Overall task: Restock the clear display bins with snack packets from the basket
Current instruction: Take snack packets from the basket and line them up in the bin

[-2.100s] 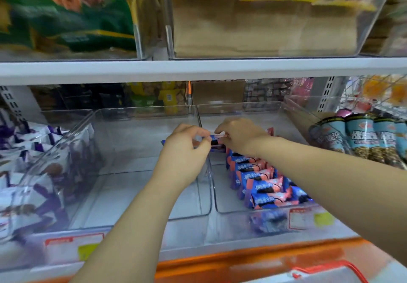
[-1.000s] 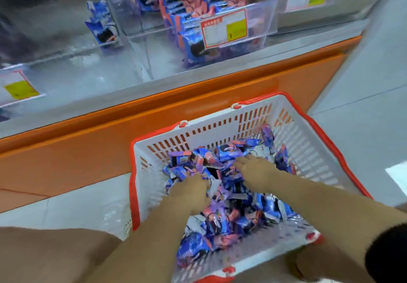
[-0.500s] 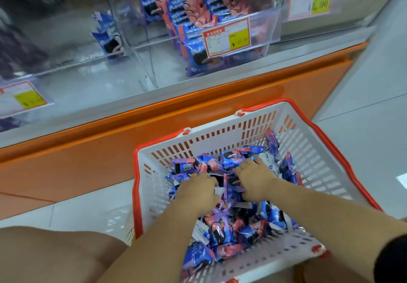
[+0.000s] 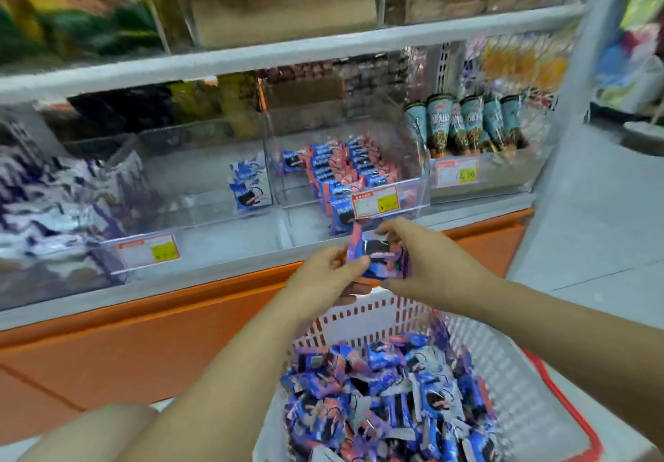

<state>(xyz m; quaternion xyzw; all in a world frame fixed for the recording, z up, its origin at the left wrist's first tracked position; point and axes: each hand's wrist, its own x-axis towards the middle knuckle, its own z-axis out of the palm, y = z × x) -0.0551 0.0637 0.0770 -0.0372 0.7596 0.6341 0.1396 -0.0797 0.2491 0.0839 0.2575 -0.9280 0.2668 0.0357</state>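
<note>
head | left hand (image 4: 323,276), right hand (image 4: 425,264) pinch packets (image 4: 377,255) | long axis sideways

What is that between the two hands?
Blue-and-pink snack packets, gripped by the left hand and the right hand, seen in the head view.

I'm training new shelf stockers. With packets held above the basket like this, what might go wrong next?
1. The pink-and-blue snack packets are only pinched between the left grip and right grip, above the far wall of the white plastic basket; one might slip and fall outside it.
2. The clear plastic bin of matching packets stands beside blue-and-white packets in the next bin; a look-alike might land wrong.
</note>
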